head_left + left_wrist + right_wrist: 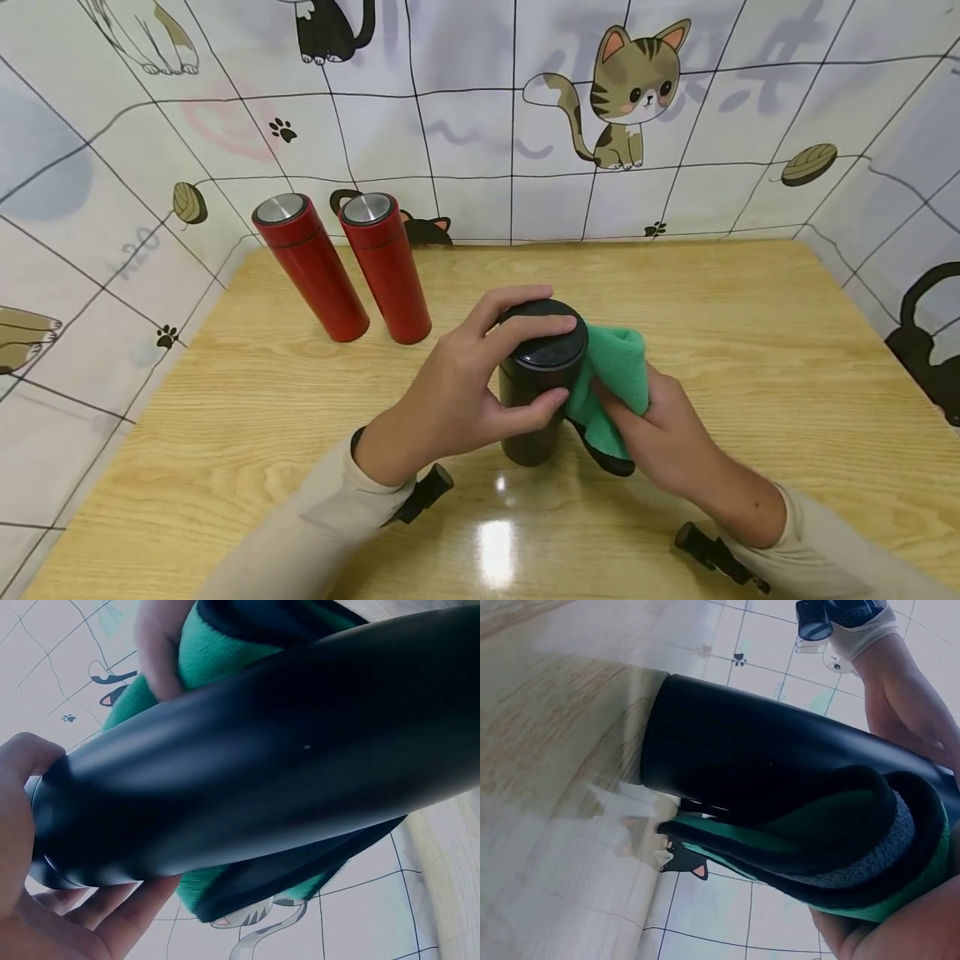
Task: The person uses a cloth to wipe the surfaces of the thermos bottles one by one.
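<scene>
A black thermos bottle (529, 417) stands upright on the wooden table. My left hand (472, 367) grips it round the top, with fingers over the dark lid (551, 337) and the thumb across the near side. In the left wrist view the bottle (247, 765) fills the middle, its lid end inside the hand (45, 900). To its right, my right hand (667, 433) holds a folded green cloth (618, 367) with dark edging against the bottle's side. The right wrist view shows the cloth (840, 862) in layers, wrapped along the bottle (742, 735).
Two red thermos bottles, one (318, 275) further left and the other (390, 275) beside it, stand at the back left of the table (720, 317). Behind and at both sides rises a white cat-patterned covering (465, 133).
</scene>
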`<state>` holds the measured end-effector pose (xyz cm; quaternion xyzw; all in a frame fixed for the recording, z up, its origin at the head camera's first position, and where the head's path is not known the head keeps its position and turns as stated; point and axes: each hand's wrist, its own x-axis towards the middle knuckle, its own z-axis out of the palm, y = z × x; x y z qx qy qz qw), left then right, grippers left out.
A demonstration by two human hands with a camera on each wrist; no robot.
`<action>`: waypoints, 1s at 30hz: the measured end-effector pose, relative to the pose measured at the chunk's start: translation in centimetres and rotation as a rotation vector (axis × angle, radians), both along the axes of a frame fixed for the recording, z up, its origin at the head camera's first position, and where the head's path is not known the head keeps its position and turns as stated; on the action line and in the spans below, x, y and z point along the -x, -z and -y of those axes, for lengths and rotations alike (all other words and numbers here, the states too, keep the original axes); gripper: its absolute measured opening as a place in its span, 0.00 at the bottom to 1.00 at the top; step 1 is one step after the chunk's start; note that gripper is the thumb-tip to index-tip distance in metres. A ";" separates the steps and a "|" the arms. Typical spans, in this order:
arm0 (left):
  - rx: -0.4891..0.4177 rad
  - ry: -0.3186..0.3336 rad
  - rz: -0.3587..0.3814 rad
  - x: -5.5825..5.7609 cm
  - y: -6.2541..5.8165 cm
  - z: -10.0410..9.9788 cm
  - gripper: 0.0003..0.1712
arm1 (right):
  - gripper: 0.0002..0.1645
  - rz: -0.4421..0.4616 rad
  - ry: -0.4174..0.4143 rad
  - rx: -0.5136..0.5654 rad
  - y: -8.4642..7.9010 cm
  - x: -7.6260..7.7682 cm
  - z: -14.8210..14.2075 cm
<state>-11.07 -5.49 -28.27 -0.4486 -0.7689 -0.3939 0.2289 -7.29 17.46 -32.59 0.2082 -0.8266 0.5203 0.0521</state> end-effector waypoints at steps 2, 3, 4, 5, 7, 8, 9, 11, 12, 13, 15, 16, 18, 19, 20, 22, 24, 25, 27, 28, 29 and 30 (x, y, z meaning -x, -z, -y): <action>0.003 0.007 0.011 0.0 0.0 0.1 0.31 | 0.22 0.020 -0.010 -0.030 0.1 0.0 0.0; 0.004 0.008 0.014 0.0 0.0 0.1 0.31 | 0.21 0.025 -0.008 -0.045 0.0 0.1 0.0; 0.005 0.008 0.016 0.0 0.1 0.2 0.31 | 0.21 0.027 -0.008 -0.051 0.0 0.1 0.0; 0.005 0.010 0.017 0.0 0.0 0.2 0.31 | 0.22 0.022 -0.006 -0.049 0.0 0.1 0.0; 0.008 0.011 0.013 0.1 0.0 0.2 0.30 | 0.23 0.000 0.013 -0.035 0.0 0.0 0.0; 0.009 0.012 0.010 0.1 0.0 0.2 0.30 | 0.23 -0.012 0.023 -0.020 0.0 0.0 0.0; 0.009 0.012 0.006 0.1 0.0 0.2 0.30 | 0.24 -0.023 0.031 -0.003 -0.1 -0.1 0.0; 0.006 0.010 -0.004 0.2 0.0 0.2 0.29 | 0.26 -0.038 0.033 0.029 0.0 -0.2 0.0; 0.005 0.006 -0.010 0.2 0.1 0.2 0.29 | 0.26 -0.041 0.033 0.040 0.0 -0.3 0.0; 0.002 0.003 -0.015 0.2 0.1 0.2 0.28 | 0.27 -0.044 0.030 0.048 0.0 -0.3 0.0; -0.002 -0.003 -0.026 0.2 0.2 0.3 0.28 | 0.26 -0.039 0.023 0.035 0.0 -0.3 -0.1; -0.002 -0.006 -0.028 0.2 0.2 0.3 0.27 | 0.25 -0.029 0.020 0.020 0.0 -0.2 -0.1; 0.002 -0.010 -0.033 0.2 0.1 0.3 0.27 | 0.23 -0.007 0.021 -0.013 0.0 -0.1 0.0; 0.006 -0.011 -0.032 0.2 0.1 0.3 0.27 | 0.22 0.004 0.023 -0.029 0.0 0.0 0.0; 0.010 -0.010 -0.031 0.1 0.1 0.3 0.27 | 0.22 0.013 0.026 -0.040 0.0 0.0 0.0; 0.019 -0.010 -0.025 0.1 0.1 0.3 0.28 | 0.22 0.019 0.034 -0.039 0.1 -0.1 0.0; 0.023 -0.006 -0.019 0.0 0.1 0.3 0.28 | 0.23 0.000 0.046 -0.017 0.2 -0.2 0.0; 0.023 -0.005 -0.016 0.0 0.1 0.3 0.28 | 0.24 -0.012 0.052 -0.003 0.2 -0.2 0.0; 0.022 -0.006 -0.018 0.0 0.1 0.3 0.28 | 0.25 -0.031 0.063 0.023 0.1 -0.3 0.1; 0.022 -0.008 -0.021 0.0 0.1 0.2 0.28 | 0.25 -0.038 0.063 0.034 0.1 -0.3 0.1; 0.021 -0.008 -0.025 0.0 0.0 0.2 0.28 | 0.25 -0.037 0.067 0.037 0.0 -0.4 0.1; 0.021 -0.011 -0.029 0.0 0.0 0.2 0.28 | 0.25 -0.039 0.062 0.037 0.0 -0.3 0.1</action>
